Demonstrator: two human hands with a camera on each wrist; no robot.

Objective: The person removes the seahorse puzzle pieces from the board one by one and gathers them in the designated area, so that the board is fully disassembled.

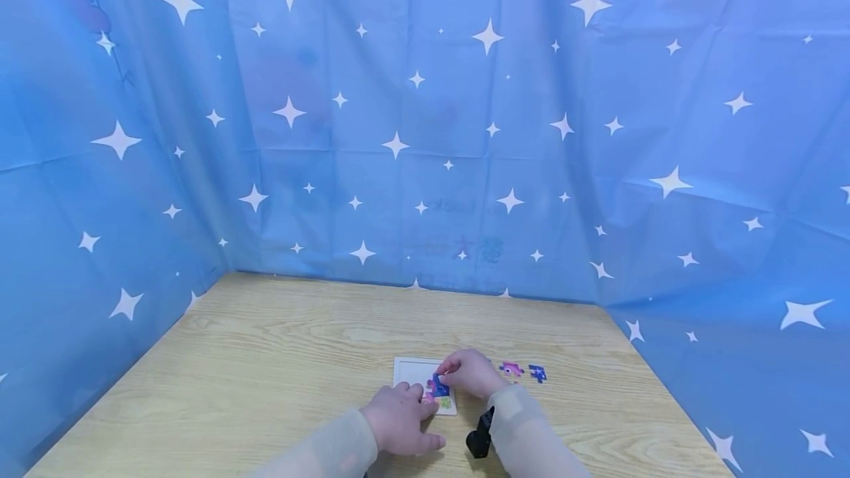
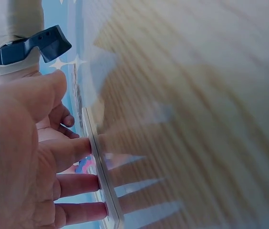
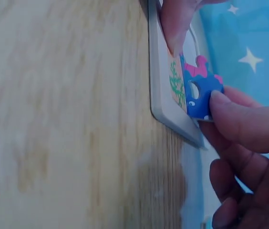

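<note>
A small white puzzle tray (image 1: 397,369) lies on the table in the head view, with pink and green pieces inside it. My right hand (image 1: 473,375) pinches a blue puzzle piece (image 3: 202,98) between thumb and fingers. That piece tilts up at the tray's right side, beside a piece with a green plant (image 3: 176,82). My left hand (image 1: 401,419) rests on the tray's near left part with its fingers extended. In the left wrist view, its fingertips (image 2: 96,183) touch the tray near the rim, and the thumb stands away.
To the right of the tray lie loose puzzle pieces, among them a pink one (image 1: 511,369) and a blue one (image 1: 538,373). A black camera mount (image 1: 481,435) sits on the right wrist. A blue star-patterned curtain (image 1: 425,131) hangs behind the wooden table (image 1: 265,360).
</note>
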